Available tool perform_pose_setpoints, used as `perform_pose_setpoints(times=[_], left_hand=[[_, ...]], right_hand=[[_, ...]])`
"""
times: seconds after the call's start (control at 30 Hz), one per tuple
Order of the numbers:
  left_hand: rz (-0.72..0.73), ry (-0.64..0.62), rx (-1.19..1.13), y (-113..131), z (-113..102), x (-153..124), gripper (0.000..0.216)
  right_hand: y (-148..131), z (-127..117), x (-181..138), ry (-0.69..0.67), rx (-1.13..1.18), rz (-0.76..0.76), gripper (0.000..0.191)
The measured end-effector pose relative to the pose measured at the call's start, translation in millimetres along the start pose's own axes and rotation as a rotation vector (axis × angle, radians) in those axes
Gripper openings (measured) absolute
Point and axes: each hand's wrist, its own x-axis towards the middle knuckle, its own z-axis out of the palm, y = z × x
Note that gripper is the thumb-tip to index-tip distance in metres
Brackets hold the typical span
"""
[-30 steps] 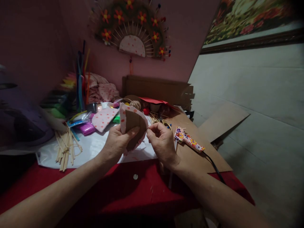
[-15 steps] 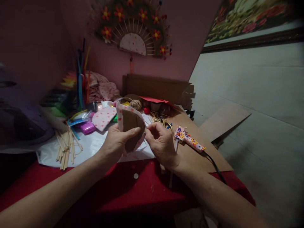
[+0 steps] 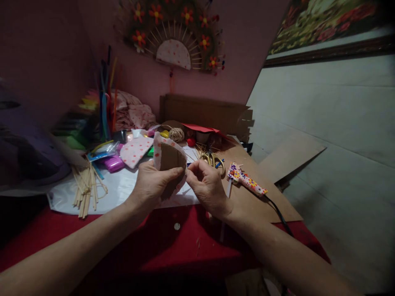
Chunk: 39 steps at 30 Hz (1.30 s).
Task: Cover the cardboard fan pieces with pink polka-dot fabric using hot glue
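Observation:
My left hand [image 3: 151,181] grips a half-round cardboard piece [image 3: 169,158], thumb flat across its brown face. Pale fabric with orange-red dots wraps over the curved rim of the cardboard. At the right edge of that piece, my right hand [image 3: 207,185] pinches the fabric border between thumb and fingertips. Just right of it lie gold-handled scissors [image 3: 212,160]. A glue gun [image 3: 247,180] covered in flowered cloth rests on a brown board, a clear glue stick trailing from it. Behind my left hand is another dotted fabric piece [image 3: 136,151].
Wooden sticks [image 3: 84,191] lie at the left on white sheeting [image 3: 120,189]. Twine [image 3: 176,135], a red ball [image 3: 190,142] and colourful packets crowd the back. The board [image 3: 262,207] and red tablecloth [image 3: 148,242] reach the front right. A decorated fan [image 3: 173,53] hangs on the wall.
The cardboard piece has turned slightly, its face angled more to the right. My right fingertips have shifted a little left along its edge.

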Motion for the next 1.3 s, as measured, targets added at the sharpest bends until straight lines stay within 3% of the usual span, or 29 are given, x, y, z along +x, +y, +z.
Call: perform_pose_setpoints(times=[0.1,0.2,0.27,0.43,0.6,0.77,1.0,1.3], left_hand=[[-0.012,-0.065,-0.041,0.3,-0.1,-0.2,0.022],[-0.032,-0.091,-0.131,3.3,0.8,-0.9,0.026],[-0.042,-0.109,-0.165,4.7,1.5,-1.3,0.027],[-0.050,-0.155,-0.147,2.5,1.2,0.4,0.022],[-0.056,-0.128,-0.137,2.1,0.7,0.0,0.021],[-0.044,-0.162,-0.141,1.2,0.5,-2.6,0.019],[0.002,-0.107,-0.150,-3.5,0.8,-4.5,0.023],[-0.004,-0.062,-0.126,-3.1,4.3,-8.4,0.023]], right_hand=[[-1.8,-1.2,0.8,-0.003,0.164,0.084,0.019],[0.0,-2.9,5.9,0.150,0.393,0.219,0.028],[2.8,-3.0,9.7,0.182,0.507,0.330,0.028],[7.9,2.3,11.3,-0.044,0.659,0.439,0.032],[10.8,6.4,7.4,-0.065,0.695,0.382,0.033],[11.1,9.6,4.9,-0.074,0.617,0.307,0.034],[7.1,11.5,1.2,-0.036,0.404,0.247,0.036],[8.5,8.4,-1.0,0.064,-0.175,-0.099,0.033]])
